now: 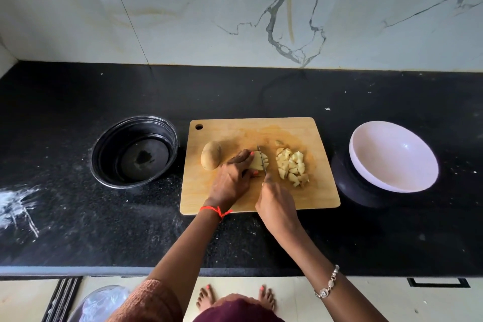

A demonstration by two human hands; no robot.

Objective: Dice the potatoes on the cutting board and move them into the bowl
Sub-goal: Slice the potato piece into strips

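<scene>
Cut potato [259, 162]: near the middle of the cutting board [261, 128], already scored into strips, skin off on the visible faces. Left hand [232, 180] holds it down from the board's left side, fingertips curled over the top of it. Knife [261, 158] blade stands across the potato, just beside those fingertips. Right hand [277, 204] is wrapped round the handle; the handle itself is hidden under the hand.

Diced pieces [291, 166]: loose pile on the board's right half, apart from the blade. One stray piece [279, 142] lies just behind the pile. Whole potato [211, 159], unpeeled, lies at the board's left edge, touching or nearly touching the left hand; which one cannot be told.

White bowl [397, 165]: off the board's right edge, tilted on a dark base [347, 185], nothing in it. Black round pan [104, 154] sits off the board's left edge, on the dark surface [261, 91].

Step, as judged: crosswise dicing of the second portion; transfer not yet begun. The next move calls for the blade pressed straight down, the left fingertips drawn back from it, then the whole potato, then the pile carried right to the bowl.
</scene>
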